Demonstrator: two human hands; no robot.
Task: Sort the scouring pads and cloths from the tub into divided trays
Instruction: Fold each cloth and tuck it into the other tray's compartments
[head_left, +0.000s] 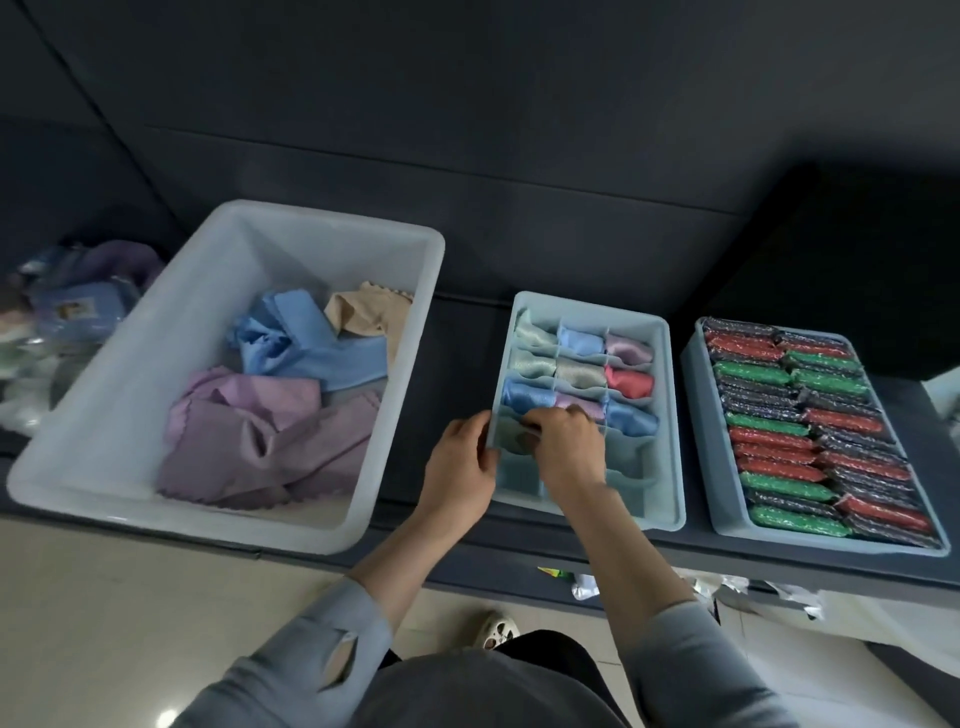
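I look down on a dark desk (452, 332) carrying three containers in a row. At its left end sits the white tub (363, 441), with loose blue, beige and purple cloths (270, 410) heaped inside. In the middle, near the front edge, is the pale blue divided tray (670, 415); its three far rows hold rolled cloths, the near rows look mostly bare. At the right end a second tray (727, 499) is packed with red, green and dark scouring pads (810, 415).

My left hand (460, 467) grips the divided tray's left wall, thumb inside the rim, steadying it. My right hand (566, 447) reaches into the fourth row's left compartment, fingers curled onto a greenish cloth (511, 436); I judge it is being tucked down into place.

The step in hand is seating this cloth. Next I would need to let go and reach left over the tub's high right wall for another cloth.

A narrow gap separates tub and tray. The front edge lies just behind my wrists.
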